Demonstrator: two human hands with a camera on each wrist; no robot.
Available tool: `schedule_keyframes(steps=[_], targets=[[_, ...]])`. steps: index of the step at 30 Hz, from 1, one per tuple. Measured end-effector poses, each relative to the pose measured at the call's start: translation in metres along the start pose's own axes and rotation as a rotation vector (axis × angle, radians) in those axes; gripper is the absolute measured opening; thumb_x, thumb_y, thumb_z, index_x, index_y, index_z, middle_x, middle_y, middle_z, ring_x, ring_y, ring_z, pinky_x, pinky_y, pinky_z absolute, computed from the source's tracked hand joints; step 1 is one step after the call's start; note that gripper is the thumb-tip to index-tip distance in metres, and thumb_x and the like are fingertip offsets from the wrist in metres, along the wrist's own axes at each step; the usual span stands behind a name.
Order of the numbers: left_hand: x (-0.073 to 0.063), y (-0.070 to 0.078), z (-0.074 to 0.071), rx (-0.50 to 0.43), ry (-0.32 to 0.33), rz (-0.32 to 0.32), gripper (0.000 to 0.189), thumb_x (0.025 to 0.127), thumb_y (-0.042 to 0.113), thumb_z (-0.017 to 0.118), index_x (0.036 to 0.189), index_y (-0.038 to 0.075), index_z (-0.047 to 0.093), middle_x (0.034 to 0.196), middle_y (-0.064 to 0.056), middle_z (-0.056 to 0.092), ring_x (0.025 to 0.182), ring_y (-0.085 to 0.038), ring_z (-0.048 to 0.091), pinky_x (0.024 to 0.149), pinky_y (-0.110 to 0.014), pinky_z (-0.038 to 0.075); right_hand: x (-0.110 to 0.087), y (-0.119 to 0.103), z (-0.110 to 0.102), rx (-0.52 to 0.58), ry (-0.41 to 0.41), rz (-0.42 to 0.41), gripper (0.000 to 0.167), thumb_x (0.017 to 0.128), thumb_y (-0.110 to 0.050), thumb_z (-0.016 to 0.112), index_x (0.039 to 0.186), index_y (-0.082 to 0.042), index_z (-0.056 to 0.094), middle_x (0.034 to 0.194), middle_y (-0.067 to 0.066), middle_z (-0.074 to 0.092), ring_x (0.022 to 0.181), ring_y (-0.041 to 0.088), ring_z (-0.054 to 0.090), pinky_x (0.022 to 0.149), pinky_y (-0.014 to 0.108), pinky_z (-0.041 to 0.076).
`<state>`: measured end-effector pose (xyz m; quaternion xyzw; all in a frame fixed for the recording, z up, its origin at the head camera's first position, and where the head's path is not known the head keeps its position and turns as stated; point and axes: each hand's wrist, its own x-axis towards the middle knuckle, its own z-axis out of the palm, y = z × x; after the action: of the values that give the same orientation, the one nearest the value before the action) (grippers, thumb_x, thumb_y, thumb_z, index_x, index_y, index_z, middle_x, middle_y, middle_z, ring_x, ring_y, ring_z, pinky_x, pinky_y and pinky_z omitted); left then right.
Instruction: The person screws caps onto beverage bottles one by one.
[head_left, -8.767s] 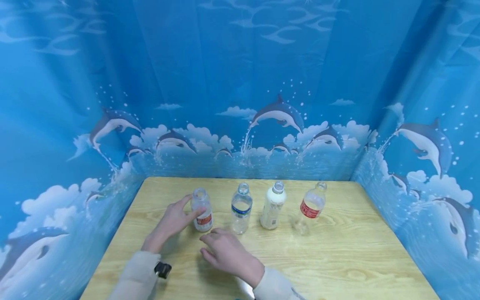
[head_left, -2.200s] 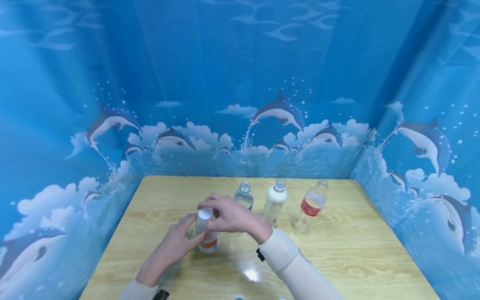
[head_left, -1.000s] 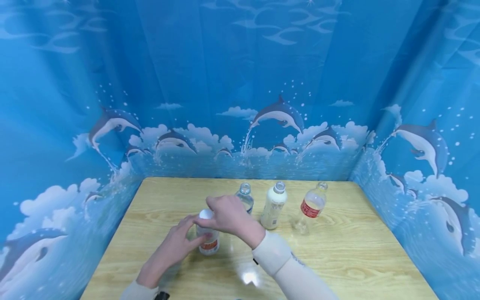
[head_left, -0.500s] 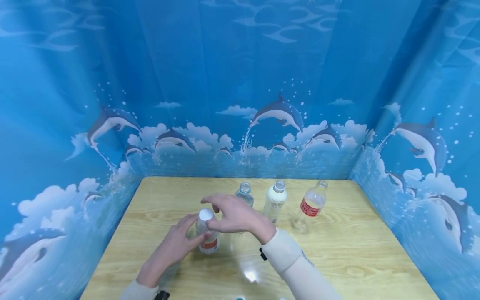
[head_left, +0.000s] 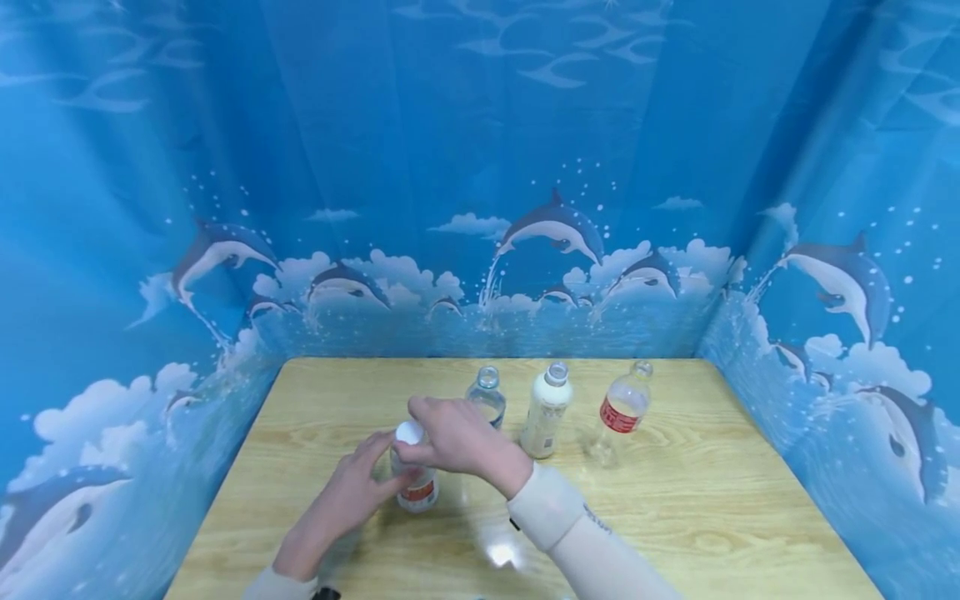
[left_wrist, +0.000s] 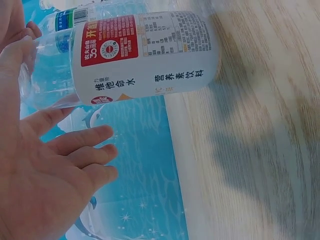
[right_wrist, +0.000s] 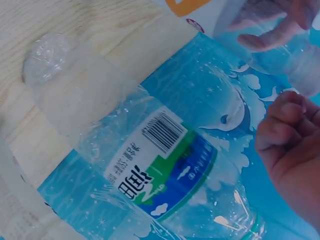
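A small clear plastic bottle [head_left: 417, 495] with a white, red and orange label stands at the left of the table. My left hand [head_left: 348, 490] grips it between thumb and index finger; the left wrist view shows the other fingers spread loose beside the bottle [left_wrist: 145, 55]. A white cap [head_left: 408, 431] sits on its mouth. My right hand [head_left: 461, 436] pinches this cap, thumb at the near side and fingers curled behind, partly hidden. In the right wrist view, the curled fingers of the right hand [right_wrist: 290, 145] are beside the bottle's neck.
Behind my right hand stands a clear bottle with a blue-green label [right_wrist: 165, 160], partly covered in the head view. Farther right are a whitish bottle [head_left: 547, 412] and a red-labelled clear bottle [head_left: 621, 412], both uncapped. A dolphin-print curtain [head_left: 480, 208] surrounds the wooden table [head_left: 712, 500].
Since the oldest frame, the bottle has come nearer and a white cap now covers its mouth. Within the last second my right hand loosened, then closed its fingers on the cap again.
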<state>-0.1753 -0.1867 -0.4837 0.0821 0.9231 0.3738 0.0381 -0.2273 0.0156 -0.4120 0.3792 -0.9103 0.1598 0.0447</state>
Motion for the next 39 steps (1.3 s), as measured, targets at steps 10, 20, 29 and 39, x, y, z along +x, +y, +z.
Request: schedule_keyframes(steps=[10,20,29,39], targets=[[0.0,-0.004,0.006,-0.023,0.031,0.021,0.081,0.091,0.075,0.063,0.157,0.029,0.049,0.16,-0.01,0.052,0.144,-0.046,0.05,0.113,-0.074,0.039,-0.002,0.005,0.0,-0.018,0.03,-0.023,0.045,0.095,-0.063,0.069,0.09,-0.02,0.061,0.06,-0.011,0.045,0.048,0.002,0.038,0.045,0.018,0.028],[-0.003,-0.005,0.007,-0.02,0.018,0.017,0.079,0.096,0.062,0.068,0.159,0.019,0.047,0.161,-0.018,0.049,0.14,-0.051,0.052,0.11,-0.072,0.044,-0.007,0.018,-0.008,0.345,-0.13,-0.117,0.041,0.101,-0.027,0.071,0.139,-0.013,0.068,0.117,0.002,0.069,0.079,0.002,0.053,0.068,0.016,0.048],[-0.003,-0.005,0.007,-0.034,0.022,0.05,0.085,0.095,0.069,0.065,0.162,0.022,0.042,0.168,-0.019,0.038,0.147,-0.051,0.044,0.114,-0.072,0.04,-0.01,0.009,-0.001,0.265,-0.039,-0.153,0.03,0.103,-0.033,0.07,0.12,-0.009,0.07,0.105,0.002,0.064,0.079,0.003,0.055,0.065,0.01,0.047],[0.0,-0.002,0.005,-0.023,0.023,0.041,0.083,0.095,0.067,0.066,0.162,0.024,0.043,0.169,-0.021,0.035,0.152,-0.05,0.037,0.115,-0.074,0.037,-0.013,0.006,0.005,0.226,0.03,-0.136,0.033,0.104,-0.034,0.069,0.121,-0.006,0.068,0.107,0.004,0.063,0.078,0.007,0.059,0.064,0.007,0.047]])
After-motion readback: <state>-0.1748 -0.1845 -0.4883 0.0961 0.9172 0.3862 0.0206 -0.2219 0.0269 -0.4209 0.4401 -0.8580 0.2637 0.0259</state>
